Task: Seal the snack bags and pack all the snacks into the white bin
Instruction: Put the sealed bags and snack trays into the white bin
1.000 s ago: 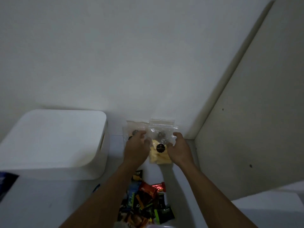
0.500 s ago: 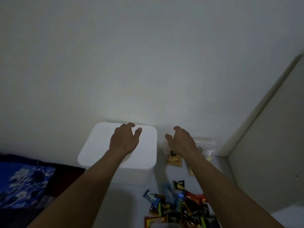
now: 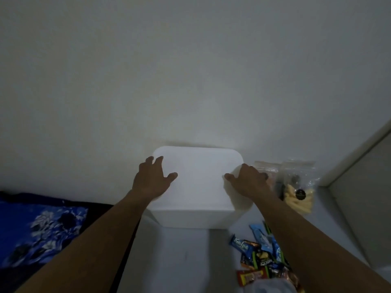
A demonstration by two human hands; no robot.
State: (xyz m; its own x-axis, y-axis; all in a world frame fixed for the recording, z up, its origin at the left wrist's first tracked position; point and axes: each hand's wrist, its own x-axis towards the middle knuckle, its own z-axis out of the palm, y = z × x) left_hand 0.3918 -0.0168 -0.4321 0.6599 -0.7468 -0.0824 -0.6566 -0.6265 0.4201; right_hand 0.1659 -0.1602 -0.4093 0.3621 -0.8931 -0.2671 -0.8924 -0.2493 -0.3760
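The white bin stands against the wall with a flat white lid covering it. My left hand lies on the lid's left edge with fingers spread. At the lid's right edge rests my right hand, its fingers reaching over the side. Right of the bin, clear snack bags lean on the wall; one holds pale yellow pieces. A pile of small wrapped snacks lies on the floor at the lower right, partly behind my right forearm.
A blue patterned cloth lies on a dark surface at the left. A wall corner and a pale panel close off the right side. The white floor stretches between my arms.
Both hands left the snack bags and moved left to the bin. They now lie on the lid's two edges, and my view has swung left.
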